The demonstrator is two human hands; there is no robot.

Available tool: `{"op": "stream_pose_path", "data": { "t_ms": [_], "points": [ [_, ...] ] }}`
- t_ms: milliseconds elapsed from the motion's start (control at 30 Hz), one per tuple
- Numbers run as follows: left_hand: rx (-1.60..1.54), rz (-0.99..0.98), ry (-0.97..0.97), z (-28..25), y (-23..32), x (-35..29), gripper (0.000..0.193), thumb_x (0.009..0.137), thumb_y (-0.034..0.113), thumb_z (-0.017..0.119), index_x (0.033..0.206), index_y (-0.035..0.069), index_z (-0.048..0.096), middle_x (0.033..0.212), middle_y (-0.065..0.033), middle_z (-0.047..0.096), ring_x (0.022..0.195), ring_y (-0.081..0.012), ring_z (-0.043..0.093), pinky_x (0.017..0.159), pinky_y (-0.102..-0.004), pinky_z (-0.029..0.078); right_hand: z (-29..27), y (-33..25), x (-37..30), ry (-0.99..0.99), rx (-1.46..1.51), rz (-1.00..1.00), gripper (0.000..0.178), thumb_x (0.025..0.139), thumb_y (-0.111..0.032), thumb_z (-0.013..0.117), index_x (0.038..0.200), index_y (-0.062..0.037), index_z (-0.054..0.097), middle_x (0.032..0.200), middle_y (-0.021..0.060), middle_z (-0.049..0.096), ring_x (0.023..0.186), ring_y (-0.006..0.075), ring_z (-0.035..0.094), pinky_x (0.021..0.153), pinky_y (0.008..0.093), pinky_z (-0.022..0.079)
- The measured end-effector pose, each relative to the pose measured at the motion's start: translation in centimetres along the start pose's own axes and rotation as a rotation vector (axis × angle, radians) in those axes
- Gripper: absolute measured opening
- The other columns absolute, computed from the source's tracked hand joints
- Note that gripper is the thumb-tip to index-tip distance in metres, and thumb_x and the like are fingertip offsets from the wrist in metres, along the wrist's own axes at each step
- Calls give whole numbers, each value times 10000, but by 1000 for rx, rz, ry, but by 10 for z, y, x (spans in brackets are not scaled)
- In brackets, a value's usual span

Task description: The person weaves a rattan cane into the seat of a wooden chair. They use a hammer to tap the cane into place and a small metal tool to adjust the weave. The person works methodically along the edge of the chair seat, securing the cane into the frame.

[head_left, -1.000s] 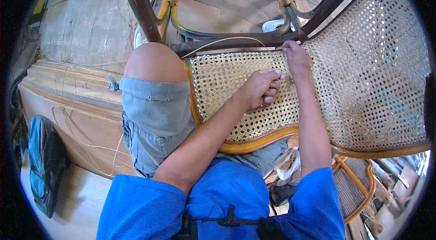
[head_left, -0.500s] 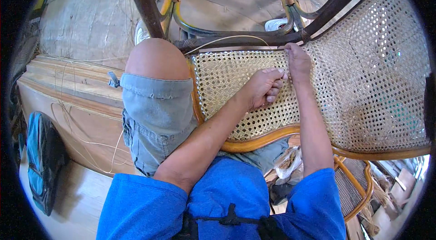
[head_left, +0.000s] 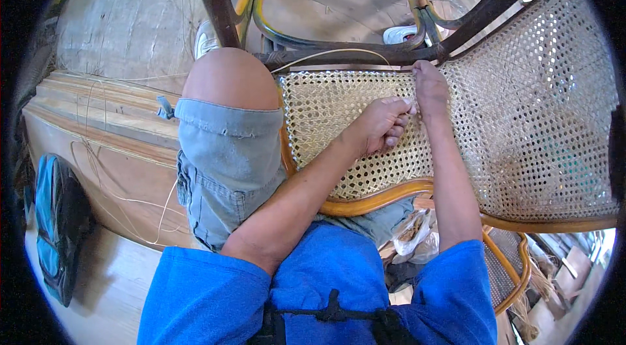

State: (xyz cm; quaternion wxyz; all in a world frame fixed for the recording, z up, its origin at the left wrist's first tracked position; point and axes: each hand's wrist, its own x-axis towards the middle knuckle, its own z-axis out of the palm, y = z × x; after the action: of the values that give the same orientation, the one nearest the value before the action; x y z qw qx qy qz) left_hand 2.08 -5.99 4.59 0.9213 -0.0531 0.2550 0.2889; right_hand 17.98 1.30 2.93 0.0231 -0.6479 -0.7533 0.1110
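A wooden chair frame with a woven cane panel lies across my lap, its mesh full of small holes. My left hand is closed over the panel, thumb and forefinger pinched together; whatever sits between them is too small to make out. Just right of it, my right hand bends its fingers at the panel's far edge, against the dark wooden rail. Its fingertips are closed there, and what they grip is hidden. A thin loose cane strand arches over that rail and comes down beside my right hand.
A second cane panel adjoins on the right. Long cane strands trail over wooden boards at left. A blue and black backpack stands on the floor. Another caned piece and a plastic bag lie below the chair.
The view has shifted slightly, so the chair sits a little differently in it. Both hands keep nearly the same places and closed shapes on the cane panel.
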Motion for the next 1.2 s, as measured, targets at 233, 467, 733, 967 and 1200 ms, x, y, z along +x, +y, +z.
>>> {"op": "stream_pose_path", "data": {
  "t_ms": [233,467,733,967,1200],
  "points": [
    [3,-14,11,0,1,1,183,939,253,475,891,89,542,561,81,334,398,-37,268,340,-208,251,3,7,3,-15,55,-34,158,864,-184,511,914,-72,610,877,165,627,829,355,603,711,438,470],
    [-61,-32,-40,-5,0,4,191,939,254,475,894,81,542,563,72,349,394,-38,279,335,-212,264,1,-5,0,-14,20,123,133,861,-149,551,973,-83,579,879,141,637,818,317,618,722,393,479],
    [-61,-24,-62,-2,2,2,178,936,248,480,877,88,531,571,69,352,404,-40,282,342,-209,260,8,-4,-1,65,1,120,176,863,-179,561,994,-74,613,915,153,649,848,318,628,726,383,488],
    [-63,-5,-48,-2,0,3,164,931,244,490,868,97,524,574,72,334,410,-44,281,351,-206,253,-1,-9,5,-100,-125,30,195,862,-162,548,1016,-76,632,933,173,638,875,328,614,775,385,482],
    [-64,7,-41,-2,-2,4,156,924,232,501,880,86,534,572,72,335,410,-40,280,348,-203,252,0,8,8,-149,-179,-95,174,855,-117,522,987,-72,626,883,181,581,842,355,570,753,404,466]
  ]
}}
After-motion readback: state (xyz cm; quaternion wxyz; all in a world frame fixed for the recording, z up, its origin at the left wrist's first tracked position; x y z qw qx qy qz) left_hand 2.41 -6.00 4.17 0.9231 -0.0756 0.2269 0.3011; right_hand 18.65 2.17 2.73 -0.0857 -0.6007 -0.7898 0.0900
